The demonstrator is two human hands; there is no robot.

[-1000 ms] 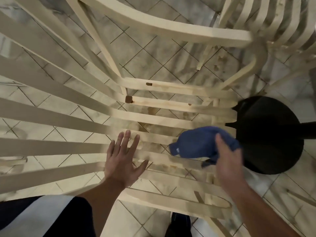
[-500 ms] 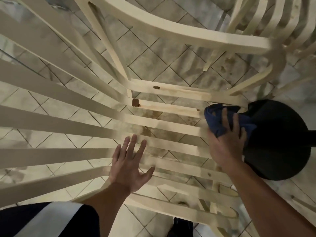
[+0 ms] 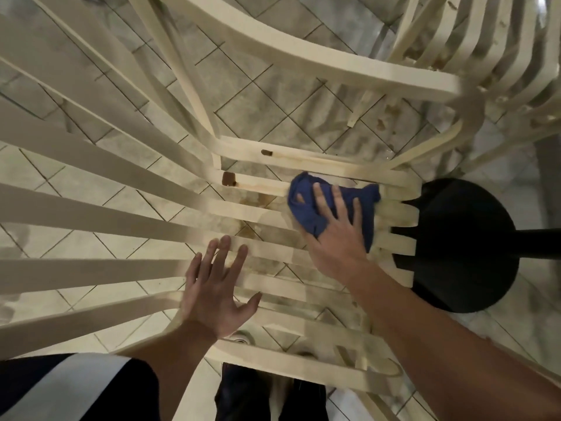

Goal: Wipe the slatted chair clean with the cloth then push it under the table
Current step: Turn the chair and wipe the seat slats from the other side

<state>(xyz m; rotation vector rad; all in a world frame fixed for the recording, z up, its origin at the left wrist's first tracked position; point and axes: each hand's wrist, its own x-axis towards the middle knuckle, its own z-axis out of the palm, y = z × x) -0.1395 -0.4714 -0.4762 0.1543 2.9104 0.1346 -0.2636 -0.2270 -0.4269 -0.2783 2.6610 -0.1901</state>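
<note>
flat right hand (image 3: 337, 238) presses the soft cloth (image 3: 303, 208), left hand (image 3: 215, 299) open; the stiff chair (image 3: 91, 208) seems light, grip its armrest (image 3: 303, 54).

sleeve (image 3: 60, 387): dark, broad white stripe | forearms (image 3: 425, 329): bare | legs (image 3: 243, 393): dark clothing

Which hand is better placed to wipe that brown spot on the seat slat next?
The right hand: it presses the blue cloth on the chair slat bearing the brown spot. The left hand is bare.
</note>
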